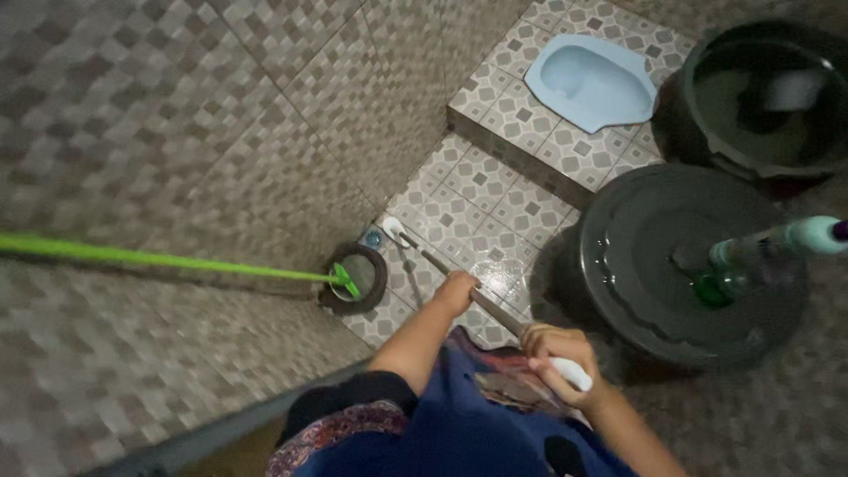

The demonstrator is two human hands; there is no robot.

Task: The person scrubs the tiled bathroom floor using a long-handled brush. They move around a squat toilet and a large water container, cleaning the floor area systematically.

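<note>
Head view, looking down at a tiled bathroom floor. Landmark for all places: the floor drain (369,239), a small bluish round grate in the corner where the wall meets the floor.

Item 1. Long-handled brush (442,268): thin metal shaft with a white grip end and a white head. The head lies on the wet tiles just beside the drain, on its right. The shaft runs back from there toward me.

Item 2. My left hand (457,291): fingers curled over the middle of the shaft, pressed down on it, nearer the drain than the other hand.

Item 3. My right hand (558,355): fist wrapped tight round the white grip end, farthest from the drain.

Item 4. Green-handled tool (159,259): its long handle comes in from the left edge, its green tip resting in a dark round hole or ring (353,278) just below the drain. No hand is on it.

Item 5. Dark bucket with lid (689,265): well to the right of the drain; a green and white bottle (760,256) hangs in front of it.

Item 6. Second dark bucket (764,97): open, water inside, far right and above.

Item 7. Blue squat toilet (592,79): set in a raised tiled step, well beyond the drain.

Condition of work: tiles between the drain and my hands shine wet, so I judge scrubbing is under way there. Whether the step and toilet have been cleaned, I cannot tell.
</note>
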